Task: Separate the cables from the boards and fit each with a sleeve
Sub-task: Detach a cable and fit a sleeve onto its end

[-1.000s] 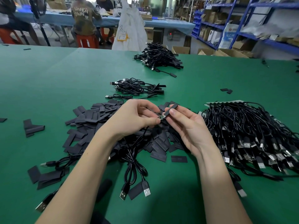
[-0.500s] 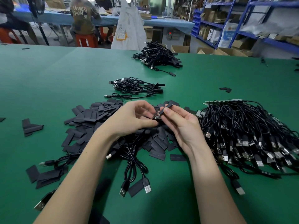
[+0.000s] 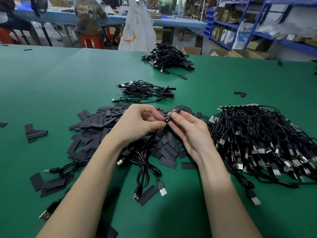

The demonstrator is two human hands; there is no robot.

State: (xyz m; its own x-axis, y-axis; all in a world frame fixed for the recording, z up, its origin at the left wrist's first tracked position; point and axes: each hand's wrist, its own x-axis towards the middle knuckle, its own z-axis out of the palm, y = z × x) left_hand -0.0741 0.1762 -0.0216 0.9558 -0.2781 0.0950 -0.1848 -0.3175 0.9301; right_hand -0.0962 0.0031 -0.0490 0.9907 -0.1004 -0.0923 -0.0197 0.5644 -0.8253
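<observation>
— How much open room does the green table (image 3: 51,79) give?

— The far-left corner and the left side are bare green, apart from a few stray sleeves (image 3: 35,133) near the left edge. The near edge, between the two forearms, is open too, though two USB plugs (image 3: 149,192) lie there.

— And the hands?

— Both are raised over the middle of the table. The left hand (image 3: 137,124) pinches the end of a black cable (image 3: 145,157), which hangs down to the table in loops. The right hand (image 3: 188,129) pinches a black sleeve (image 3: 173,113) between thumb and fingertips, tilted up and away. Sleeve and cable end meet between the two hands.

— What surrounds them?

— Under and behind the hands lies the sleeve pile (image 3: 103,119), spread toward the left. Along the right edge sits a large heap of cables (image 3: 265,140), touching the right wrist's side. Past the hands is a small bundle of cables (image 3: 145,91), and nearer the far edge a bigger cable pile (image 3: 168,57).

— Any containers?

— None on the table. Beyond the far edge stand cardboard boxes (image 3: 192,49) and blue shelving (image 3: 257,19); their contents are blurred.
</observation>
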